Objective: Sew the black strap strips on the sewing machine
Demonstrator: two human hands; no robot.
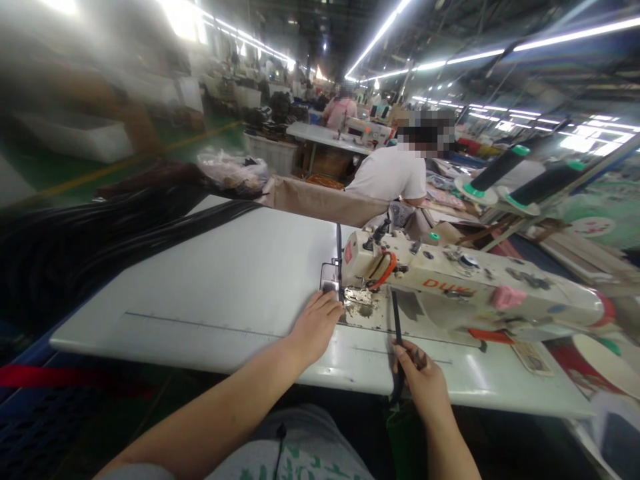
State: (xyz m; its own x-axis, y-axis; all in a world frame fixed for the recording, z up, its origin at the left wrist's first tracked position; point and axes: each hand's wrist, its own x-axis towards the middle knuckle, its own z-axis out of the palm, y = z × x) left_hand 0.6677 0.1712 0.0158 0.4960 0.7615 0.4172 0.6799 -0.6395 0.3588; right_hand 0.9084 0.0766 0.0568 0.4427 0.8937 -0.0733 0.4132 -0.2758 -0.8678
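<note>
A white sewing machine (450,287) stands on the pale table (225,280), its needle end toward the middle. My left hand (317,323) lies palm down just left of the needle area, fingers together and fingertips at a dark strip by the presser foot; what is under them is hidden. My right hand (420,373) is at the table's front edge, thumb and fingers closed on a narrow black strap (397,317). This strap runs back from the hand under the machine's arm, and its lower end hangs over the edge.
Long black straps (150,227) are heaped over the table's left and back. Two black thread cones (500,168) stand at the back right. A person in a white shirt (390,172) sits beyond a fabric-lined bin (320,203). A banknote (531,359) lies at right.
</note>
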